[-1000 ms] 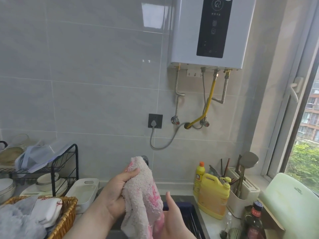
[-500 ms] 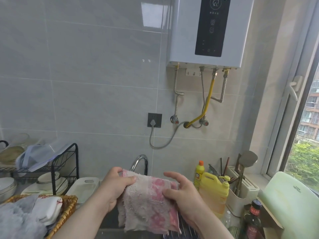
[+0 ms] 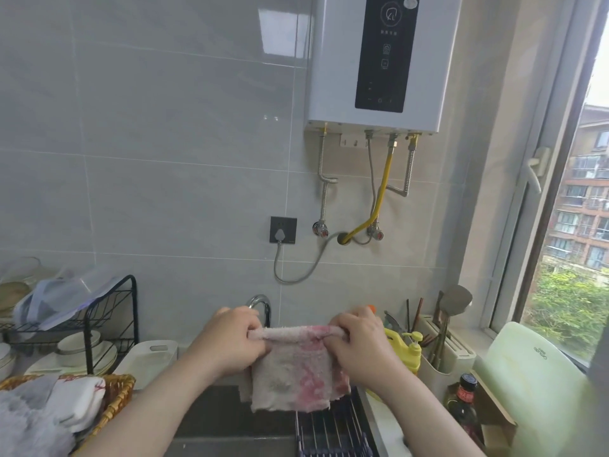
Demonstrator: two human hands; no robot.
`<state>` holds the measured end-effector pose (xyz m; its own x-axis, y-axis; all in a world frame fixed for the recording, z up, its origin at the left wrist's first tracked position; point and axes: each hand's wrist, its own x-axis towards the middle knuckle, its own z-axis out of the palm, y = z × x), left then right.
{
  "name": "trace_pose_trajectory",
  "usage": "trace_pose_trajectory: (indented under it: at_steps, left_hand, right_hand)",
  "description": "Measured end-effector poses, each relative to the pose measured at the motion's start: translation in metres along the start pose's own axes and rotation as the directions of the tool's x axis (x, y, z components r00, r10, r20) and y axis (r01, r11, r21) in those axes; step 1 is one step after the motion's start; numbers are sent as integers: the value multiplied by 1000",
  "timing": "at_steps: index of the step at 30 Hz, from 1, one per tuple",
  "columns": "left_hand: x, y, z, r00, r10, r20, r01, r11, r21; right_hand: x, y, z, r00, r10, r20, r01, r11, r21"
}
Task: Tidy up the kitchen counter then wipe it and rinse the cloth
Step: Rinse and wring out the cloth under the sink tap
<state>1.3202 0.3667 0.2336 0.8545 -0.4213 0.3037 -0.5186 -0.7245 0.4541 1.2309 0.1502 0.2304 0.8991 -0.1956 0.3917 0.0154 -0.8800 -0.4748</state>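
The rolled top edge of the cloth is gripped by curled fingers, the left hand and right hand each at one end. It is held spread and hanging just in front of the faucet. The rinsing step is judged to be in hand. No running water is seen, so wetting under the faucet or wringing is called for next.

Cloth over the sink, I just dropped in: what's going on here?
A person holds the pink-stained cloth stretched out by its top edge, the left hand gripping one corner and the right hand the other. It hangs above the sink, in front of the tap, partly over a wire rack. No water shows running from the tap.
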Motion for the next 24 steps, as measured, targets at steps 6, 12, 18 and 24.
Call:
trace_pose_trajectory:
  at_steps: [6,12,18,24]
  left_hand:
    - [-7,30,6,971,-89,220,236,239,-942]
    - [-19,35,59,972,-186,142,197,328,-924]
    - [-54,4,163,896,-276,347,436,407,-803]
    - [-89,-1,242,620,-206,757,774,321,-546]
  right_hand:
    - [-9,4,0,952,277,130,-238,405,883]
    - [-35,35,25,917,392,77,-310,577,755]
    - [-89,91,57,883,457,106,-434,709,556]
    - [-144,149,96,674,647,356,-739,598,311]
